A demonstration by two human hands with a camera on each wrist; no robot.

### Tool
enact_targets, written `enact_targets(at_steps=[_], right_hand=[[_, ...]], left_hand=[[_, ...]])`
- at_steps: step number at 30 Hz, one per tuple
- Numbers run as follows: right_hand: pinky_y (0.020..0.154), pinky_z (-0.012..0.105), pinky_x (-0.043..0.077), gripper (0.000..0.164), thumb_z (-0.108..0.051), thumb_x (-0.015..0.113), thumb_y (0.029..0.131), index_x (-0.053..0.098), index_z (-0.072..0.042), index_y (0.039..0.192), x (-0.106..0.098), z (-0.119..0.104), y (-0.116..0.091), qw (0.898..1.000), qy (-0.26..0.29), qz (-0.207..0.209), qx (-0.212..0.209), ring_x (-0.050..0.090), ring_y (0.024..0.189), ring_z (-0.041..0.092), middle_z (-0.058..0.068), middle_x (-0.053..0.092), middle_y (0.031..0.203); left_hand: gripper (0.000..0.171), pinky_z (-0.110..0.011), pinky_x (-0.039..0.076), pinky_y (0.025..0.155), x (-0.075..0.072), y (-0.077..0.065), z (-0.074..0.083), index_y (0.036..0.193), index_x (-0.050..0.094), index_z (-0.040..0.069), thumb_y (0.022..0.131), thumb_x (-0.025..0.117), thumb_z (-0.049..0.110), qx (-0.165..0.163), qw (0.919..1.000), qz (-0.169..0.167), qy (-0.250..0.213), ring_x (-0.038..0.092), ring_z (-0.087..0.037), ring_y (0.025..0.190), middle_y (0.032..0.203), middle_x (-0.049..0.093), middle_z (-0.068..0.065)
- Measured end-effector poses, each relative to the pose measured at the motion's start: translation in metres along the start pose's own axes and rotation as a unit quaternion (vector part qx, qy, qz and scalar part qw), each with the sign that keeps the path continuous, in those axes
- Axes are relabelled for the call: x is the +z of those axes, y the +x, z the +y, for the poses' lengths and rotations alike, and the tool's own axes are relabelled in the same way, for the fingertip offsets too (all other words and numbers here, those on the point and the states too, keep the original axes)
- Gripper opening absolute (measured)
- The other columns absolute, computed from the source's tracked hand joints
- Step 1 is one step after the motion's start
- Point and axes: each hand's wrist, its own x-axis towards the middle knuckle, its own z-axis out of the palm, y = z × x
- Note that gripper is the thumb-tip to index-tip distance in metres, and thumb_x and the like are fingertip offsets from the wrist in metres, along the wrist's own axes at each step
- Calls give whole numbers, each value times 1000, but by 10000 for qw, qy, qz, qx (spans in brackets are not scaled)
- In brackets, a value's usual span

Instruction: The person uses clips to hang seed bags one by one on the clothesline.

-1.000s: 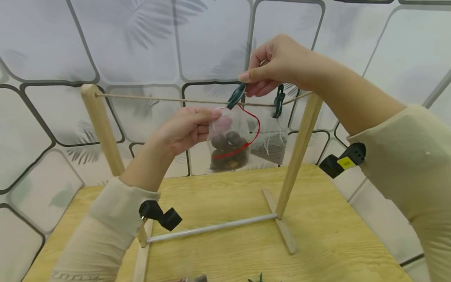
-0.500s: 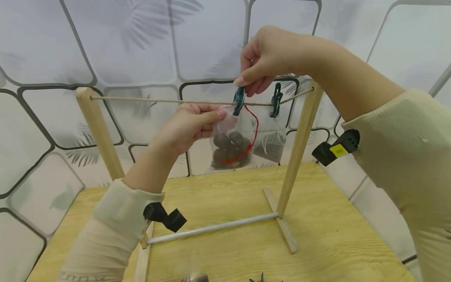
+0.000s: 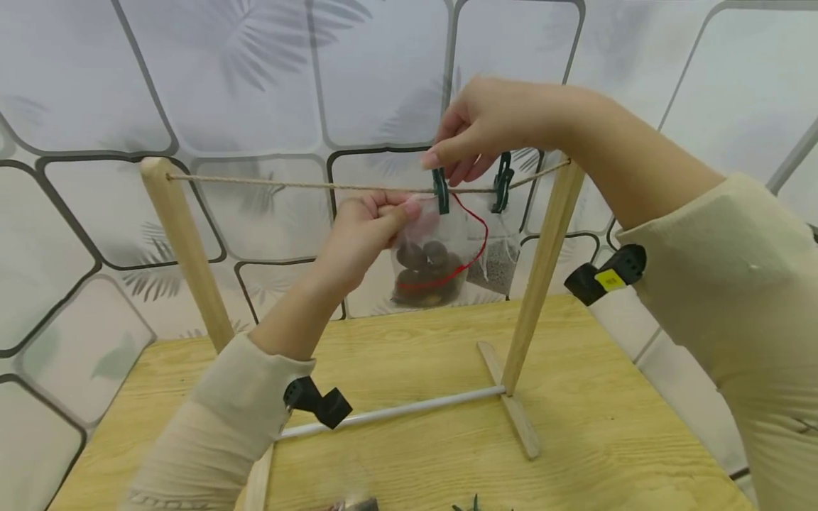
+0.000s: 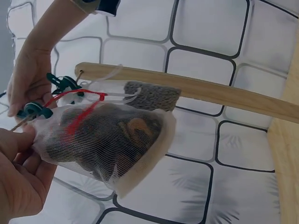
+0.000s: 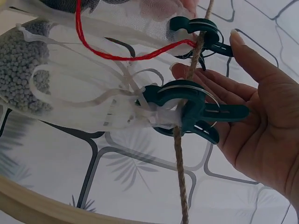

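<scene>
My left hand point(image 3: 371, 231) pinches the top edge of a white mesh drawstring bag point(image 4: 100, 140) just under the rope. Dark round lumps fill the bag's bottom, and a red cord point(image 5: 110, 57) loops from its top. A dark green spring clip point(image 3: 441, 190) straddles the rope at the bag's top edge. Around the clip's handles is my right hand point(image 5: 261, 100), with the thumb at one handle's tip and the fingers on the other side. A second green clip point(image 5: 187, 109) holds another mesh bag point(image 3: 492, 266) of grey granules on the rope, to the right.
The rope point(image 3: 255, 182) runs between two wooden posts point(image 3: 543, 270), joined low down by a white rod point(image 3: 415, 408). The stand rests on a wood-grain table point(image 3: 607, 426) before a patterned wall. Partly cut-off items point(image 3: 361, 504) lie at the table's near edge.
The clip at the mesh bag has gone from tilted to nearly upright on the rope. Both hands and the bag have shifted slightly right, and the right hand has dipped after rising.
</scene>
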Motion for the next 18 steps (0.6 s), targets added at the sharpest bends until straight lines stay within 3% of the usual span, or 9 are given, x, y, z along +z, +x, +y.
enact_targets(at_steps=[3,6,12,15,18], right_hand=[[82,28,55,45,-46,60,89,66,-8,112,-1,0,-2,9998,44,166,-120,67,93,17,8,69,103],[81,27,54,45,-46,59,90,65,-8,112,1,1,-4,9971,28,709,-292,67,90,14,8,70,101],[75,19,53,31,-36,60,92,68,-8,103,13,-3,-13,9748,399,2003,-896,66,80,11,4,71,88],[73,20,55,26,-29,62,92,69,-4,99,23,-9,-21,9642,899,2187,-1204,68,78,14,6,71,84],[72,25,56,23,-22,62,92,68,-1,98,35,-16,-30,9588,1478,2033,-1322,70,79,20,9,71,84]], left_hand=[[20,-18,34,55,3,1,-6,106,60,-6,94,59,10,124,9998,97,-149,37,-6,56,56,51,10],[15,-18,36,56,3,4,-13,103,61,-2,93,60,9,75,9997,151,-198,40,-5,58,61,57,10],[15,-16,43,61,-2,7,-28,101,63,-1,92,62,10,-5,9996,242,-147,49,-3,64,67,63,9],[18,-17,50,66,-5,6,-34,103,64,-2,91,64,10,-74,9994,274,-198,56,-3,69,71,65,8],[22,-22,55,74,-11,4,-38,108,63,-5,91,63,10,-188,9982,243,-520,63,-5,74,78,68,5]])
